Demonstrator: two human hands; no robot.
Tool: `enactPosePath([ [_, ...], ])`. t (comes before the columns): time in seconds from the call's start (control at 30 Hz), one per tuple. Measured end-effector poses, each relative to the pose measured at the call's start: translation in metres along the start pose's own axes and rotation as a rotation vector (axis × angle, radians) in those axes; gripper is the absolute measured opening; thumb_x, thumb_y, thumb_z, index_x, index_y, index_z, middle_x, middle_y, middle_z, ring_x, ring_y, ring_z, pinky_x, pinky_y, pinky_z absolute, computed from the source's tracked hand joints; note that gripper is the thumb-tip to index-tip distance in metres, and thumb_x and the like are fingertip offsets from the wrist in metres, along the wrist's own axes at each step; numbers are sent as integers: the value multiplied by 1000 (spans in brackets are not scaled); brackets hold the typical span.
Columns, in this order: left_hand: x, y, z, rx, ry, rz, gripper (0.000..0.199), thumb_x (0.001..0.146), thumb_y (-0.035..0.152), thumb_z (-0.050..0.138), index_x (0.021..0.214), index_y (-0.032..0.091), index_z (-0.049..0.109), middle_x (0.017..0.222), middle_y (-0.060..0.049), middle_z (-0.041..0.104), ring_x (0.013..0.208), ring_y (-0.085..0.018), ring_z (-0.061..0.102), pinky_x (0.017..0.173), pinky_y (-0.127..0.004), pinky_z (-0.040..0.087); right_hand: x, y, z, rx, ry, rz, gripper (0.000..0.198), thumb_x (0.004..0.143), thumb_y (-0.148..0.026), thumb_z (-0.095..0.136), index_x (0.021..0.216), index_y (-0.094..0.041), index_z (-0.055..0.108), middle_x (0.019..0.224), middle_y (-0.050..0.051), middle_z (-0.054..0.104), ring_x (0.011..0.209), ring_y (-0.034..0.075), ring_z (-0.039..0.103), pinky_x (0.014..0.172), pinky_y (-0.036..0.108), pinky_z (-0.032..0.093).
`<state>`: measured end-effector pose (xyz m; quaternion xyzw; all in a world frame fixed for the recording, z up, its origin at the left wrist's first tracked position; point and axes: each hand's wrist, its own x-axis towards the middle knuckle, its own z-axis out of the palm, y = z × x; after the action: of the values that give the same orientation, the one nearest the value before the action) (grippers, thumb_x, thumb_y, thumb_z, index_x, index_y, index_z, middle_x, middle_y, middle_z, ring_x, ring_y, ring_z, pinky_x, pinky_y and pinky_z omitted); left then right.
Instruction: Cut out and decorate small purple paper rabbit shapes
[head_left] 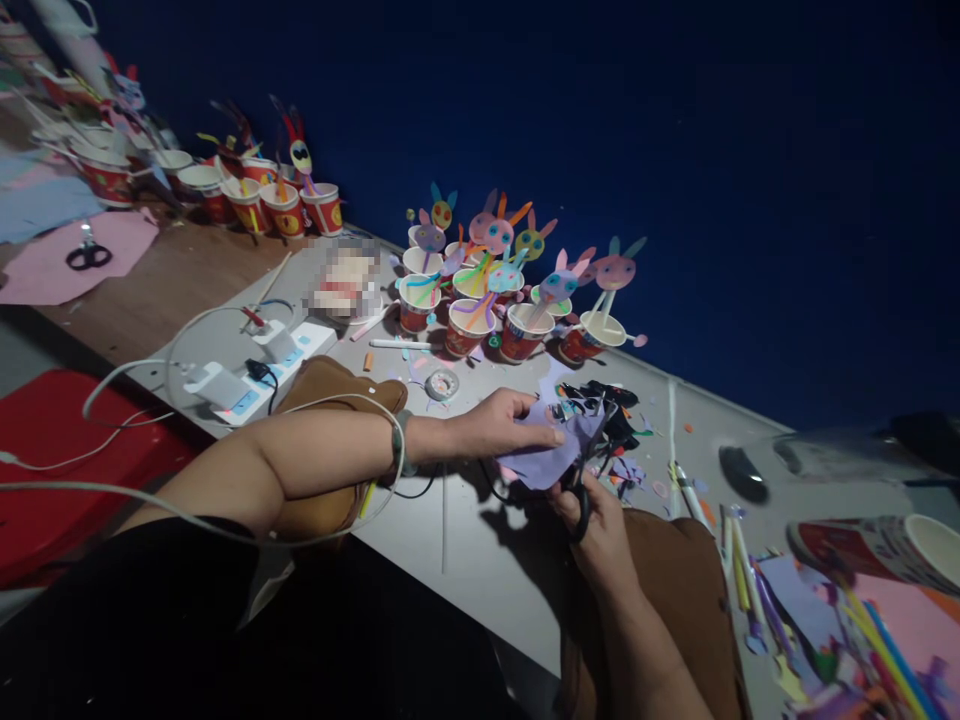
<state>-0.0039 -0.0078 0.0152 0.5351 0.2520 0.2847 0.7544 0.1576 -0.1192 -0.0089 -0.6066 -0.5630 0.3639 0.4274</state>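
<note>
We are facing a plain dark blue backdrop (675, 200), and before it a pale grey counter (409, 530) is slanting across, the frame cutting it off at the right. At the left, a smooth red object (67, 450) is running out of view, so we are missing its full shape. A brown padded cushion (330, 385) is lying partly hidden beneath the left arm; a second brown cushion (682, 590) is showing beside the right forearm. Beyond the hands, red-patterned paper cups (466, 328) holding coloured paper animal heads are standing in a cluster, the nearer ones hiding parts of those behind. Near them, a pixelated object (345, 285) is defying recognition.

Above the counter, between our two hands, we are holding a thin purple paper sheet (538, 466); it is looking creased, with an irregular outline, and fingers are covering part of it. Our left hand (499, 430) is reaching in from the left with the palm side down, pinching the sheet with its thumb lying on top. Our right hand (600, 530) is coming up from below, its fingers curling around a pair of black-handled scissors (579, 512). We are struggling to make out the blades, since they are blending into a dark jumble (616, 420) behind.
</note>
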Motion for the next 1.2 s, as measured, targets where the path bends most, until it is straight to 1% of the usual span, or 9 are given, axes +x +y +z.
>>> enactPosePath([
  [0.2, -1, 8, 1, -39, 3, -32, 42, 56, 43, 84, 73, 10, 63, 67, 1, 59, 61, -7, 51, 59, -21, 40, 0, 2, -2, -21, 1, -5, 57, 73, -76, 60, 64, -19, 52, 58, -2, 44, 55, 12, 38, 51, 25, 32],
  [0.37, 0, 5, -1, -44, -27, -9, 40, 61, 43, 81, 73, 10, 62, 65, 2, 57, 59, -6, 50, 59, -21, 40, 0, 0, -2, -23, 3, 5, 58, 71, -77, 60, 63, -20, 52, 58, -2, 44, 55, 12, 38, 50, 25, 32],
  [0.53, 1, 2, -2, -45, -27, 7, 42, 60, 44, 81, 75, 10, 62, 67, 2, 57, 61, -7, 51, 61, -21, 39, 0, 0, -3, -6, -1, 7, 53, 74, -72, 62, 63, -20, 53, 59, -1, 47, 56, 13, 41, 51, 25, 36],
  [0.67, 1, 3, -2, -42, -28, -4, 43, 59, 45, 81, 74, 11, 61, 66, 3, 56, 60, -6, 49, 60, -21, 39, 0, 4, -4, 5, 4, -4, 51, 72, -70, 65, 65, -20, 56, 61, 0, 50, 58, 14, 44, 52, 25, 38],
  [0.93, 0, 9, -4, -48, -11, -32, 44, 57, 44, 82, 76, 11, 61, 67, 2, 57, 59, -6, 50, 59, -22, 42, 0, 3, -5, -23, 17, 16, 48, 74, -63, 66, 59, -20, 52, 56, -1, 46, 54, 13, 40, 48, 25, 36],
  [1.03, 0, 12, -5, -37, -1, -27, 41, 59, 43, 81, 76, 11, 61, 67, 2, 57, 59, -6, 50, 59, -22, 43, 0, 2, -5, -36, 6, 19, 46, 74, -62, 66, 59, -20, 52, 56, -1, 47, 55, 13, 41, 49, 25, 37],
  [1.2, 0, 13, -4, -22, -11, -41, 41, 57, 42, 82, 73, 11, 60, 67, 2, 58, 59, -6, 51, 59, -22, 44, 0, 1, -4, -49, -3, 8, 47, 74, -63, 66, 61, -20, 53, 57, -1, 48, 56, 13, 42, 50, 25, 37],
])
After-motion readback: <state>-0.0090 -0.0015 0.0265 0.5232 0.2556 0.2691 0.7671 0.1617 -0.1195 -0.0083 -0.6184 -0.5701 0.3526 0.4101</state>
